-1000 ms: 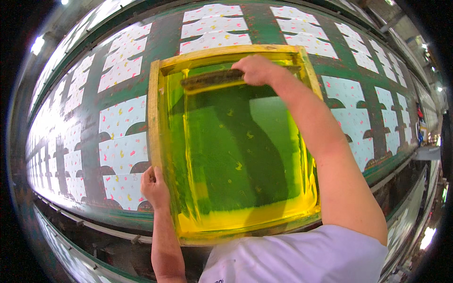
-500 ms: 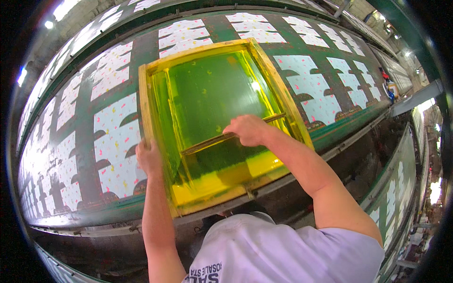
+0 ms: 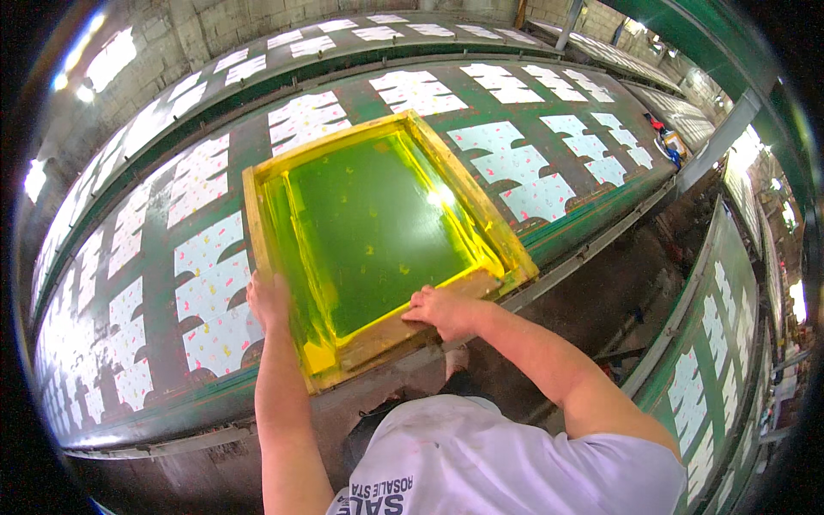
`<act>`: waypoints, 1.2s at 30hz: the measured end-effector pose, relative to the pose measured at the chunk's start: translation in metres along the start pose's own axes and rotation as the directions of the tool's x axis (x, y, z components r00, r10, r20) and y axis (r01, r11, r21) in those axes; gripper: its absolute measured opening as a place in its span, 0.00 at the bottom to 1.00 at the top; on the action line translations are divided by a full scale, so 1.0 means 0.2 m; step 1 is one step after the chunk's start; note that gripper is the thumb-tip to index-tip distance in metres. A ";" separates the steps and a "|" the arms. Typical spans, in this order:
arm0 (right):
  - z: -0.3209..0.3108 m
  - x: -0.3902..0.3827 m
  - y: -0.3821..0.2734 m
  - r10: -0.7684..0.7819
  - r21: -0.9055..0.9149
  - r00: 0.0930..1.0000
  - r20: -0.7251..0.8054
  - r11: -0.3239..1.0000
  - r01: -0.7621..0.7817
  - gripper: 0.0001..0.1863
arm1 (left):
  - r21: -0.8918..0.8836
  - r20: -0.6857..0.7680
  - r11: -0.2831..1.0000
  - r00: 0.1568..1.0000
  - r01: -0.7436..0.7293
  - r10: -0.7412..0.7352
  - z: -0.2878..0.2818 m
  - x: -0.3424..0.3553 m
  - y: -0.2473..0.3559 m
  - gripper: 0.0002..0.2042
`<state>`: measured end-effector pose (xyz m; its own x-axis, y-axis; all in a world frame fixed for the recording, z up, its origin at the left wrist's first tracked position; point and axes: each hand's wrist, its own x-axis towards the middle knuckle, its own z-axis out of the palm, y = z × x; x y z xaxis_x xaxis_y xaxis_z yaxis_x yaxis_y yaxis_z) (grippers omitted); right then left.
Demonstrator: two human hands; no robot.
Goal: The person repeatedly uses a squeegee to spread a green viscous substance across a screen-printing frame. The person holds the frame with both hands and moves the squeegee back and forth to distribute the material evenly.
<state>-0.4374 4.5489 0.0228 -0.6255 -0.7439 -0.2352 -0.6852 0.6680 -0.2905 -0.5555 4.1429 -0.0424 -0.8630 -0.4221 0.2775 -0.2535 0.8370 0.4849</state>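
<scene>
A wooden-framed printing screen (image 3: 330, 144) lies tilted to the left in view over the long table, its mesh (image 3: 369, 215) looking green. Bright yellow ink (image 3: 319, 354) pools at its near left corner and streaks both sides. My left hand (image 3: 269, 300) holds the left rail of the frame, its fingers partly hidden and blurred. Near the front rail, my right hand (image 3: 445, 312) grips a wide brown squeegee (image 3: 369, 345), fingers curled over its upper edge. The squeegee spans most of the mesh's width.
White pieces with small colored prints (image 3: 206, 266) lie in rows on the green table (image 3: 159, 257). Behind it runs another table with white pieces (image 3: 378, 33). A grey post (image 3: 717, 142) stands at right, and a further table (image 3: 661, 399) stretches along the right side.
My right hand has drawn the squeegee from mid-screen toward me, to the near end. My left hand stays on the left rail. The whole view has shifted, showing more of the far wall.
</scene>
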 end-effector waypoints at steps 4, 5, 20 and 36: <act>-0.02 -0.09 0.03 -0.066 0.075 0.998 -0.022 0.995 0.068 0.43 | 0.083 0.072 0.992 0.992 0.098 -0.104 0.00 0.01 0.02 0.25; -0.02 -0.13 0.05 -0.087 0.127 0.994 -0.066 0.987 0.095 0.40 | 0.113 0.085 0.983 0.985 0.144 -0.154 0.01 0.02 0.04 0.26; 0.03 -0.68 1.03 0.679 0.516 0.559 -0.475 0.730 -0.449 0.39 | 0.437 0.122 0.854 0.921 0.284 -0.369 0.04 0.08 0.13 0.35; 0.01 -0.48 1.08 0.717 0.537 0.531 -0.451 0.694 -0.480 0.41 | 0.229 0.169 0.943 0.943 0.244 -0.285 0.03 0.10 0.02 0.28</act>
<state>-0.5257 4.7646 -0.0195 -0.9920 0.0931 0.0853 0.0255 0.8094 -0.5867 -0.5763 4.1405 -0.0402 -0.8160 -0.5778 -0.0168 -0.5491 0.7657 0.3351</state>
